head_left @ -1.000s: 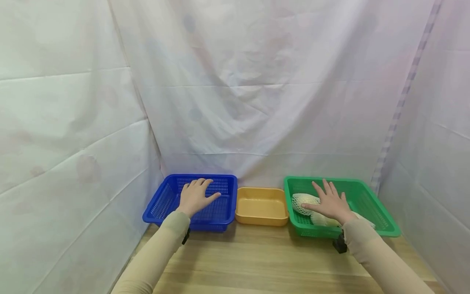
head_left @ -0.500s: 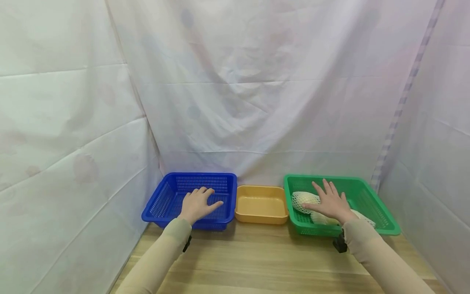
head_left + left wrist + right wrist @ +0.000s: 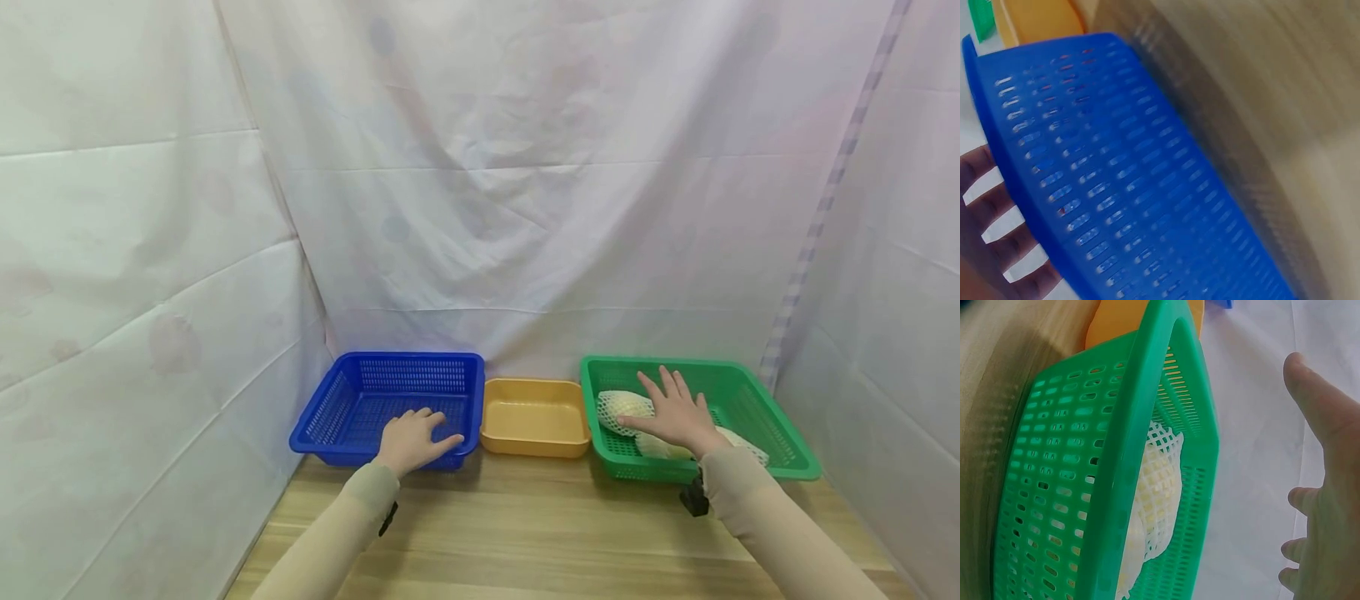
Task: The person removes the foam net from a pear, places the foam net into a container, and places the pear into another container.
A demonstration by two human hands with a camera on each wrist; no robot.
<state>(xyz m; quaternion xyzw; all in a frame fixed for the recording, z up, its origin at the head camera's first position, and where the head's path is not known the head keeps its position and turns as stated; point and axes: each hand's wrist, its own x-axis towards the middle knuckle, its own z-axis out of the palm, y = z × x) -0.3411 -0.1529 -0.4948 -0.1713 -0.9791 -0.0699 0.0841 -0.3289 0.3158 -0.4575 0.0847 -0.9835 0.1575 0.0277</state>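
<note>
My left hand [image 3: 411,442] hovers over the front rim of a blue plastic basket [image 3: 408,360], fingers relaxed and nothing held. In the left wrist view its fingers [image 3: 1007,244] show beyond the blue slotted wall. On the other side, my right hand [image 3: 675,414] is spread above a green plastic basket [image 3: 780,425], also holding nothing. Inside the green basket lie several pale yellowish round things in white foam netting [image 3: 624,410]; the hand and forearm partly hide them. The right wrist view shows two of these netted things [image 3: 1161,494] behind the basket's front wall.
Between the two baskets sits a shallow yellow-orange tray [image 3: 536,451]. All three stand in a row at the back of a wooden table [image 3: 525,533]. White cloth [image 3: 480,208] hangs behind them and along both sides.
My left hand has drawn back toward the person and slightly right, from over the middle of the blue basket to its front rim. The right hand stays in place.
</note>
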